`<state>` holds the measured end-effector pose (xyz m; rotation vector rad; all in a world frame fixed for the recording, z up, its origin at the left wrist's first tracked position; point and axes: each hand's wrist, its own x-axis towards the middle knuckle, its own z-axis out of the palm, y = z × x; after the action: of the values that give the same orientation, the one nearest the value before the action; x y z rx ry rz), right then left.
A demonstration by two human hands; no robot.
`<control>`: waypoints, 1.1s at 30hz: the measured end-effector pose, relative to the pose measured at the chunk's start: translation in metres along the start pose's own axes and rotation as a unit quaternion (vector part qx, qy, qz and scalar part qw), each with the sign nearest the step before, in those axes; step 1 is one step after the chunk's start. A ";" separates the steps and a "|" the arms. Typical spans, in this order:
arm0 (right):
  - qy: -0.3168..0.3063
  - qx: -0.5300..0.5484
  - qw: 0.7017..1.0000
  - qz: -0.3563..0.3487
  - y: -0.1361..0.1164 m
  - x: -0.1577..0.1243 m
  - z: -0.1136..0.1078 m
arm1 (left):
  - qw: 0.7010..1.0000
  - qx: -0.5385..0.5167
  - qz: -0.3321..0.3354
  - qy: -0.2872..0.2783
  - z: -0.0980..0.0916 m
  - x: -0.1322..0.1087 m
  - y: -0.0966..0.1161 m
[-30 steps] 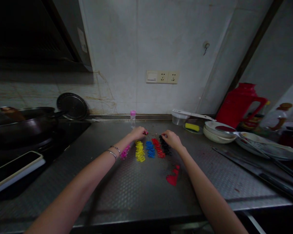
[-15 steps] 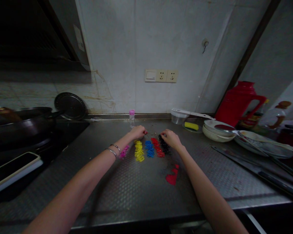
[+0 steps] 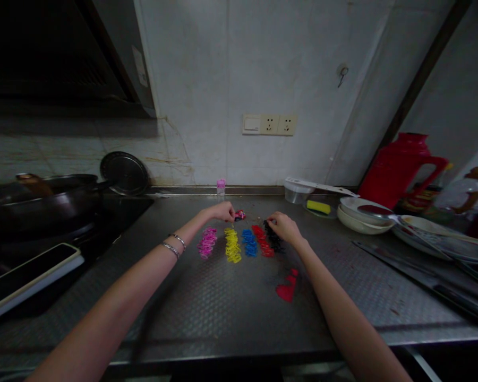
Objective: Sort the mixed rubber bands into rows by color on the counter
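My left hand (image 3: 223, 211) is closed in a pinch just above the yellow row, beside a small mixed-colour heap of bands (image 3: 239, 215). What its fingertips hold is too small to make out. My right hand (image 3: 282, 225) has its fingers pressed together at the far end of a row of black bands (image 3: 276, 243), partly covering it; anything between them is hidden. Side by side lie rows of small, thin loops like elastic bands: pink (image 3: 207, 243), yellow (image 3: 233, 246), blue (image 3: 249, 243) and red (image 3: 263, 241).
A red jagged flat piece (image 3: 287, 287) lies near the right forearm. Behind stands a small pink-capped bottle (image 3: 221, 187). To the right are a plastic cup (image 3: 293, 192), a yellow sponge (image 3: 318, 207), bowls (image 3: 362, 220) and a knife (image 3: 406, 270). A wok (image 3: 63, 204) is at left.
My left hand has shifted slightly left relative to the rows, uncovering the pink row and the mixed heap. My right hand stays by the black row. The view has turned slightly left.
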<state>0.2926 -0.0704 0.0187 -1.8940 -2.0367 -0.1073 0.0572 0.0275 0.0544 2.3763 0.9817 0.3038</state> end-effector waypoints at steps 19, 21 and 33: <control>0.002 -0.003 1.000 -0.009 0.003 0.001 0.004 | 0.958 -0.070 -0.100 0.261 0.003 -0.033 -0.085; 0.001 -0.003 1.000 -0.011 0.003 0.001 0.004 | 0.926 -0.097 -0.113 0.347 0.007 -0.037 -0.101; -0.004 -0.010 1.000 -0.023 0.001 0.003 0.007 | 0.870 -0.205 -0.132 0.428 0.016 -0.049 -0.116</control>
<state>0.2917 -0.0653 0.0131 -1.8616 -2.0933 -0.1317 -0.0390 0.0541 -0.0241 1.6535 1.4170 1.3828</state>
